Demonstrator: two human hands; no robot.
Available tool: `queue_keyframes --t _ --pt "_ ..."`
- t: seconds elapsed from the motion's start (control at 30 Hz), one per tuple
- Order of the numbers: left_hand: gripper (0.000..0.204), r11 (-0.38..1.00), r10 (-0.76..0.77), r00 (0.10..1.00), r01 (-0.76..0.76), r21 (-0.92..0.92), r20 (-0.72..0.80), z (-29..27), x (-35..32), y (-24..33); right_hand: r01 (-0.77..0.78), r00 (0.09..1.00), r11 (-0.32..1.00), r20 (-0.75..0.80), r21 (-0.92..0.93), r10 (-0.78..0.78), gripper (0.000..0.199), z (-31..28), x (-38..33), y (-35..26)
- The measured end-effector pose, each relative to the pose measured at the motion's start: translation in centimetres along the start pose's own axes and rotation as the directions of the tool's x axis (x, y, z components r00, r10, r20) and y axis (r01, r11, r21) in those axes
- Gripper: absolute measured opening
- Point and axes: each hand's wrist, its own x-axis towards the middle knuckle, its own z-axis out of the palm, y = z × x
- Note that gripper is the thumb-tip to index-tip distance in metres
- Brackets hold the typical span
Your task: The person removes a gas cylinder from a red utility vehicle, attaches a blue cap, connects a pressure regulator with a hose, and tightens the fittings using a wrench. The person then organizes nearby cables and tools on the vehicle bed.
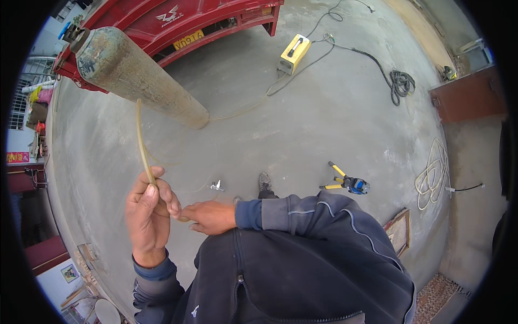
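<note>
My worry here is the hose [141, 141]: it is thin, yellowish and springy, and it arcs up from my left hand [148, 213] toward the far left, where it passes in front of the gas cylinder [137, 75] standing on the concrete floor [324, 124]. I judge that a loose pinch could let the end whip free and drop out of reach. A sharp pull might also kink it. More of the same pale hose seems to trail along the floor from the cylinder's foot toward the yellow welder [294, 53] at the far middle, though I cannot follow it all the way.

My left grip is closed: fingers curled and thumb pressed over the hose end, which sticks up just above the knuckles. My right hand [211, 217] lies flat and mostly closed, fingertips touching the left hand's fingers; something small may be pinched there, but I cannot tell what.

Near my shoe [264, 182] lies a small metal fitting [217, 186], easy to kick away. To the right are yellow-handled pliers [345, 182], a coil of pale rope [433, 171] and, farther off, a black cable [400, 82].
</note>
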Motion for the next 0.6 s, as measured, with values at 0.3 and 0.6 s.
queue_keyframes --t 0.3,0.6 --pt "0.062 0.987 0.024 0.995 -0.008 0.158 -0.096 -2.5 3.2 -2.1 -0.081 0.995 0.967 -0.039 0.242 0.093 0.032 -1.6 0.9 -2.5" --pt "0.048 0.874 -0.485 0.771 0.422 -0.240 -0.412 -20.5 -4.9 -21.3 0.083 0.935 0.801 -0.325 0.593 0.144 0.037 -11.0 3.5 -11.7"
